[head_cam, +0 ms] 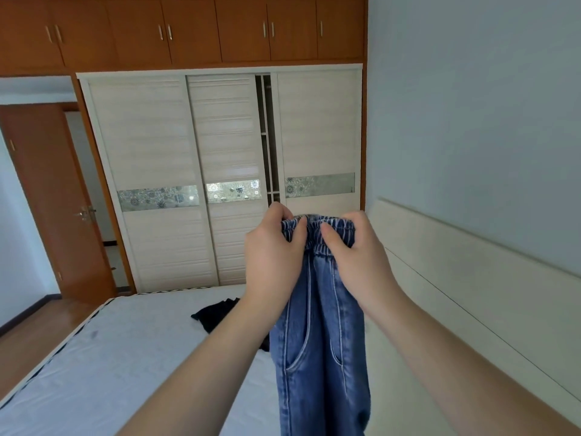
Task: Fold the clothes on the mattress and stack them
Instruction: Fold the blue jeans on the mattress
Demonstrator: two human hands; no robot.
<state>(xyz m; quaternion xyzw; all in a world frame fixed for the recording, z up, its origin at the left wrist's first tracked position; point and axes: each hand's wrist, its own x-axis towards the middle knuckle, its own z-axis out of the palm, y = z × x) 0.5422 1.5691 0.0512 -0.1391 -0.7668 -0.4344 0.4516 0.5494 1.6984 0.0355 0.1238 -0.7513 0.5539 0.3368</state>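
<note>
A pair of blue jeans [320, 347] with an elastic waistband hangs in the air above the white mattress [103, 366]. My left hand [273, 256] grips the left side of the waistband. My right hand [355, 256] grips the right side, close beside the left. The legs drop straight down and leave the frame at the bottom. A black garment [217, 313] lies crumpled on the mattress behind my left forearm, partly hidden by it.
A pale headboard [465, 294] runs along the right side of the mattress against the blue wall. A white sliding-door wardrobe [220, 171] stands beyond the bed's far end. An open brown door [53, 199] and wooden floor [41, 335] are at the left.
</note>
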